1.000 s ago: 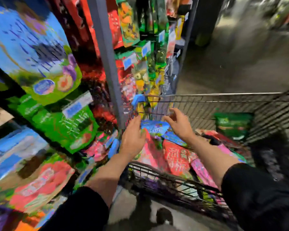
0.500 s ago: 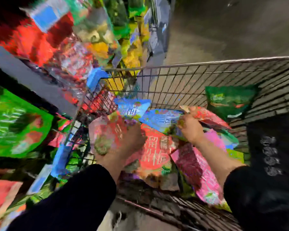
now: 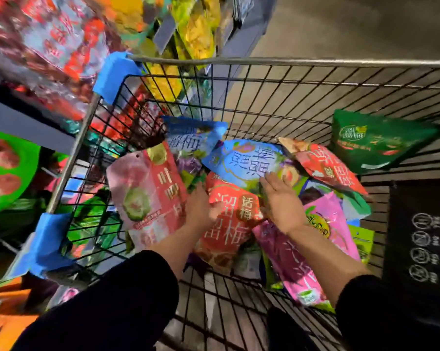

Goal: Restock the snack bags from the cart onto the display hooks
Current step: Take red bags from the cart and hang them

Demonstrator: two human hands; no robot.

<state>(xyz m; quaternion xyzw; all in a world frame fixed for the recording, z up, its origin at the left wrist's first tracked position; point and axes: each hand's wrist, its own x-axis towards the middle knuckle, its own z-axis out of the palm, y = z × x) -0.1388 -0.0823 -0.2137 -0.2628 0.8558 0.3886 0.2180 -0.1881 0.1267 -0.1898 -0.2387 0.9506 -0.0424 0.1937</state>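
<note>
Several snack bags lie piled in the wire cart (image 3: 290,62). My left hand (image 3: 201,209) grips the right edge of a pink-and-red snack bag (image 3: 145,193), which stands tilted up against the cart's left side. Palm down, my right hand (image 3: 282,201) rests on the pile with its fingers spread over the lower edge of a blue bag (image 3: 246,163). An orange-red bag (image 3: 229,224) lies between my hands. Under my right forearm is a magenta bag (image 3: 302,252). Bags hanging on the display (image 3: 49,46) fill the upper left, blurred.
A dark green bag (image 3: 373,140) leans on the cart's far right wall, a red bag (image 3: 325,165) beside it. A black flap (image 3: 421,236) with white symbols covers the cart's right side. Blue bumpers (image 3: 117,72) cap the left corners. Grey floor lies beyond.
My view has swung down from the display into the cart. Both hands dropped into the pile; the left took hold of the pink-and-red bag, and the right moved onto the blue bag.
</note>
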